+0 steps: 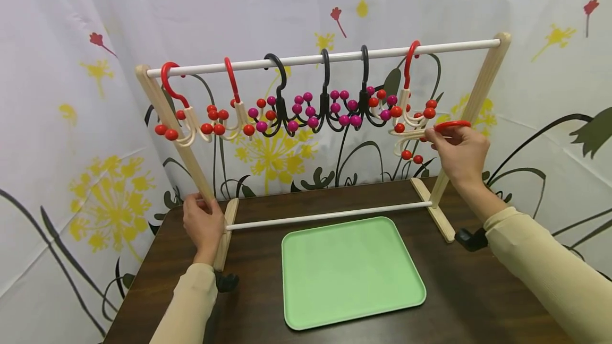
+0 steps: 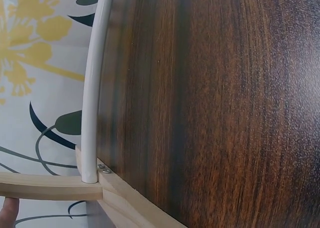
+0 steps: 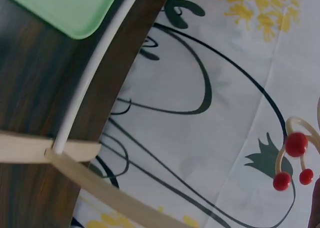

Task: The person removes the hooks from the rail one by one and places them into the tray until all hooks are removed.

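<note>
My right hand (image 1: 462,155) pinches a multi-arm hanger hook with a red top (image 1: 451,124), cream arms and red balls (image 3: 296,144). It is held sideways, below the rack's top rail (image 1: 344,57) and beside the right post (image 1: 483,86). My left hand (image 1: 204,224) grips the lower part of the rack's left wooden post (image 1: 188,161); one of its fingertips (image 2: 9,212) shows against the wood in the left wrist view. From the rail hang three red-topped hooks (image 1: 408,65) with red balls and three black hooks (image 1: 325,76) with magenta balls.
A light green tray (image 1: 351,275) lies on the dark wooden table (image 1: 253,301) in front of the rack's lower white bar (image 1: 330,218). Wooden feet (image 1: 435,211) carry the posts. A flowered curtain (image 1: 229,9) hangs close behind the rack.
</note>
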The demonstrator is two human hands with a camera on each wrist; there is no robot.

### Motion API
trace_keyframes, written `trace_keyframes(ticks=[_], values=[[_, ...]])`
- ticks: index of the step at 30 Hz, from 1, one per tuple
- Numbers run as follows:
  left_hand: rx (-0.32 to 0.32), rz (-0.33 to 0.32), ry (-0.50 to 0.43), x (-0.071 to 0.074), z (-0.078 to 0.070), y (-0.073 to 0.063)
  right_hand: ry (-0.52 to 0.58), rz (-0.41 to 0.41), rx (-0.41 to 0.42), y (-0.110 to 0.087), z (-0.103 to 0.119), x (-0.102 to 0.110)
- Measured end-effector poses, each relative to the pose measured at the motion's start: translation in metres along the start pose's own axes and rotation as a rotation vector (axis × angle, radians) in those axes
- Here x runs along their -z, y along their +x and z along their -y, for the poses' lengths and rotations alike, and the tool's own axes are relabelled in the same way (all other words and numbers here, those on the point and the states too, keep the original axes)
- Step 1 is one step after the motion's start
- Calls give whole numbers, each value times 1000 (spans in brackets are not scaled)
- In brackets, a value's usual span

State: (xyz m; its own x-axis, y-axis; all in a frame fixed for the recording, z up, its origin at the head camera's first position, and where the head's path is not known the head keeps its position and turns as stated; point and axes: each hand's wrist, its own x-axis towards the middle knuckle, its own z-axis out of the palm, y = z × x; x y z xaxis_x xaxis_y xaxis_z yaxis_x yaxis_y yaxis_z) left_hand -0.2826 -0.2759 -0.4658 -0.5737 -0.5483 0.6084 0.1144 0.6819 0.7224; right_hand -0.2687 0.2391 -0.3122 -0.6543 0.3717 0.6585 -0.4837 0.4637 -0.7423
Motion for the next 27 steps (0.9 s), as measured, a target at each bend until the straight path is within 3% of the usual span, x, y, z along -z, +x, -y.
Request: trace_keyframes(ticks=[7, 12, 15, 20, 27], values=[[0, 5, 6, -1, 2, 2, 229, -7, -68, 4, 3, -18], [6, 14, 8, -1, 1, 1, 155, 48, -142, -1, -1, -19], [9, 18, 9, -2, 1, 0, 81, 65, -146, -4, -1, -15], [-10, 10, -4, -1, 2, 0, -50, 108, -51, -8, -2, -7], [-12, 7, -8, 0, 0, 0, -177, 288, 125, -28, -13, -4]])
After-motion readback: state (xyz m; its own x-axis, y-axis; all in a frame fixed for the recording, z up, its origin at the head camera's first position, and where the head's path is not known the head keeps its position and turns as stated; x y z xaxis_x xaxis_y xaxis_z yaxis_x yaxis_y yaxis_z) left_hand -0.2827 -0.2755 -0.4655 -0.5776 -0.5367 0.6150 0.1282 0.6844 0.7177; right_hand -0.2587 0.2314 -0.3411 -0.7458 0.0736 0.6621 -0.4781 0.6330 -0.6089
